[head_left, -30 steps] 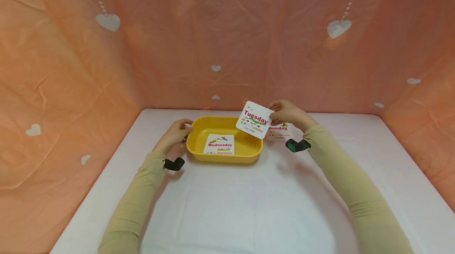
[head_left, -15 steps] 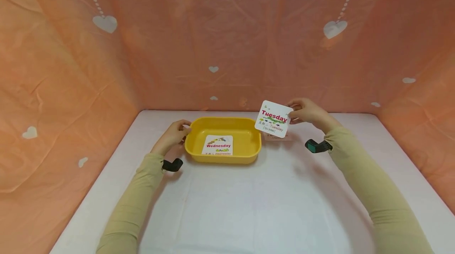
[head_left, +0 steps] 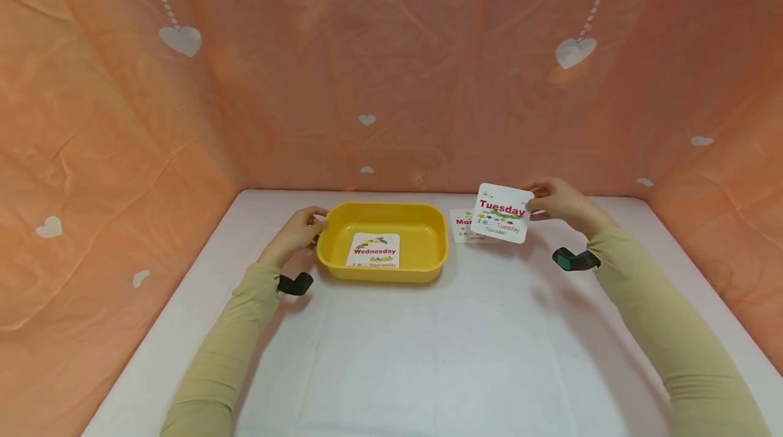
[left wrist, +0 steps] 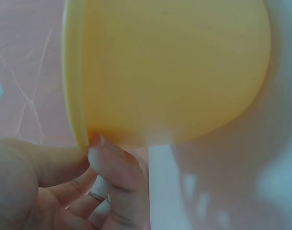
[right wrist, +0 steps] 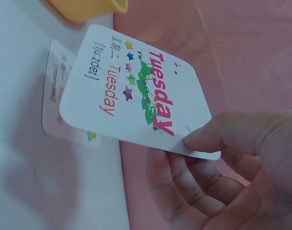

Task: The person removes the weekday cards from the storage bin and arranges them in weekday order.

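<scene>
White rounded-square Tuesday card (head_left: 501,214) was held above the white counter (head_left: 397,355) in the right hand (head_left: 565,206)

The right hand pinched the Tuesday card by its right edge, thumb on the printed face and fingers underneath. The card was tilted, clear of the counter, to the right of the glossy yellow, round-cornered tray (head_left: 383,275). Its print showed "Tuesday" in bold magenta-red letters, with a row of coloured stars below.

The left hand (head_left: 293,233) pinched the rim at the tray's left end between thumb and finger. Inside the tray, in its left half, lay a white Wednesday card (head_left: 374,251), its lower edge hidden by the front wall.

A white Monday card (head_left: 461,226) lay on the counter just beside the tray's right end, partly covered from the head view by the Tuesday card. Behind the counter rose an orange-pink backdrop (head_left: 391,70) with white hearts.
</scene>
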Demonstrator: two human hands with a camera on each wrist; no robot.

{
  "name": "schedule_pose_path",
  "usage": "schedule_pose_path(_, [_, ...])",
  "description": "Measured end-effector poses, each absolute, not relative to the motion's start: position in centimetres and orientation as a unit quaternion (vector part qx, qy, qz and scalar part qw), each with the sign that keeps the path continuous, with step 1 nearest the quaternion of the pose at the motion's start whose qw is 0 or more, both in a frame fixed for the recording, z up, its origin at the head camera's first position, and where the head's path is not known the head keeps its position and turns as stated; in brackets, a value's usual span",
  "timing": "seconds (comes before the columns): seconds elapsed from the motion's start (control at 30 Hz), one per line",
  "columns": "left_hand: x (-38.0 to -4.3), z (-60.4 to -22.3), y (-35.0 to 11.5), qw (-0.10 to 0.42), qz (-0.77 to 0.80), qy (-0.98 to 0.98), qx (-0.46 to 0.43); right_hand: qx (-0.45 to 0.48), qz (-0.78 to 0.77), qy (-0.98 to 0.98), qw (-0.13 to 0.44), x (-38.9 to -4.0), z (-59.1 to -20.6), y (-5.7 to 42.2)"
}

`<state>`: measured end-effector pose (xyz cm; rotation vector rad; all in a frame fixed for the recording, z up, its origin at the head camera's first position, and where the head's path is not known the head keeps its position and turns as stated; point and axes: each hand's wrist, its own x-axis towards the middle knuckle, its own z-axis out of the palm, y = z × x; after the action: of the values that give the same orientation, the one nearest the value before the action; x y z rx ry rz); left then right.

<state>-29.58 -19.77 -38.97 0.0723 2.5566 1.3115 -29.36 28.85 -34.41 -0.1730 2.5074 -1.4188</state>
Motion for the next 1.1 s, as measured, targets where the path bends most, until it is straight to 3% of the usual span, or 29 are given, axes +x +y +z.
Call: schedule_pose_path(1.1, [-29.4,-38.9,-19.8,0.127,0.455,0.881,0.026,0.059,-0.504,0.856,0.099,-30.3,-39.3,34.3])
